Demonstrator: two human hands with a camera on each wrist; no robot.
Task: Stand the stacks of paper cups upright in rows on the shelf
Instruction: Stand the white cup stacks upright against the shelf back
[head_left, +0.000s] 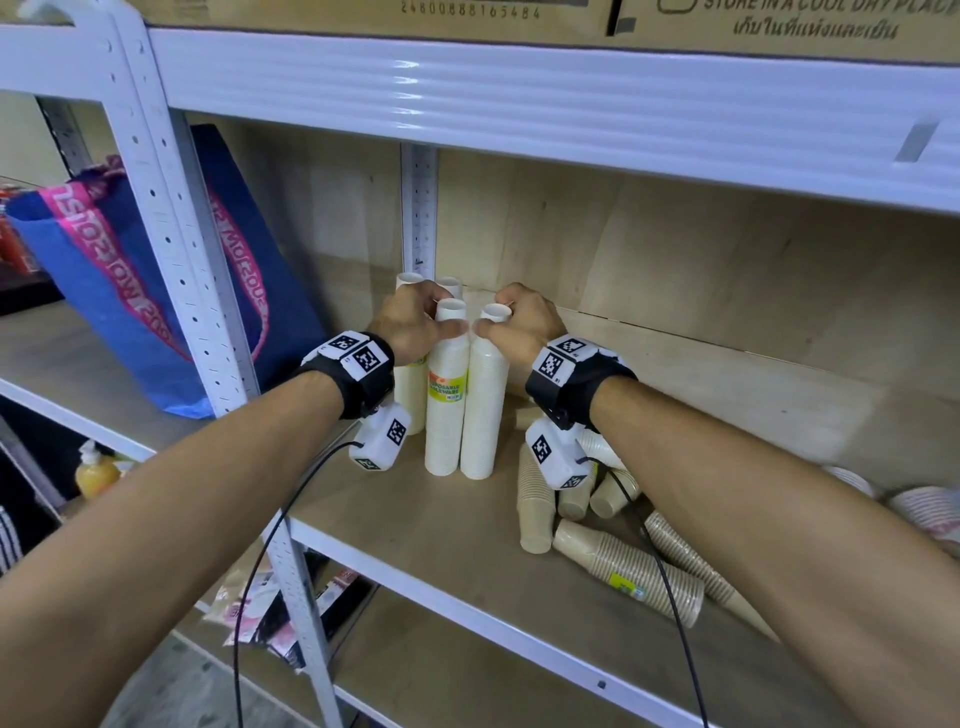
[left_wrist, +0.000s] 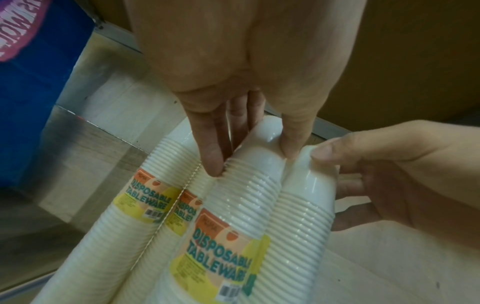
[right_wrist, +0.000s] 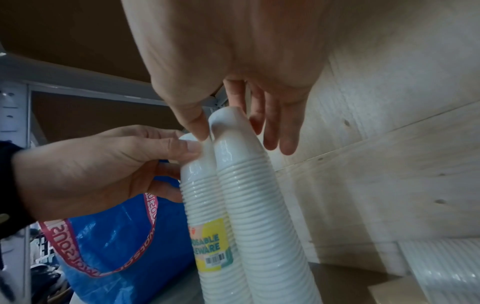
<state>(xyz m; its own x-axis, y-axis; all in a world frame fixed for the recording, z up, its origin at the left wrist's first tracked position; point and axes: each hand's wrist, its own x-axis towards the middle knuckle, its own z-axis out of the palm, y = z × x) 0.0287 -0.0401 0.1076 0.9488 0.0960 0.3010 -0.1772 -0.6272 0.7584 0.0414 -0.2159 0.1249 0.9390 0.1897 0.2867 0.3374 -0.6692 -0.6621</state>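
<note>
Four white paper cup stacks stand upright at the back left of the wooden shelf (head_left: 415, 525). My left hand (head_left: 448, 318) pinches the top of the front labelled stack (head_left: 447, 405) between thumb and fingers; the left wrist view shows this left hand (left_wrist: 253, 152) straddling the labelled stack (left_wrist: 233, 205). My right hand (head_left: 491, 314) grips the top of the plain stack (head_left: 485, 415) pressed against it on the right. In the right wrist view, the right hand (right_wrist: 235, 135) has thumb and fingers around that plain stack (right_wrist: 254, 205). Two more stacks (head_left: 410, 280) stand behind.
Several brown cup stacks (head_left: 628, 571) lie on their sides on the shelf to the right, under my right forearm. Patterned cups (head_left: 924, 509) lie at the far right. A blue bag (head_left: 104, 270) sits left of the white post (head_left: 182, 270). The upper shelf beam (head_left: 519, 88) hangs overhead.
</note>
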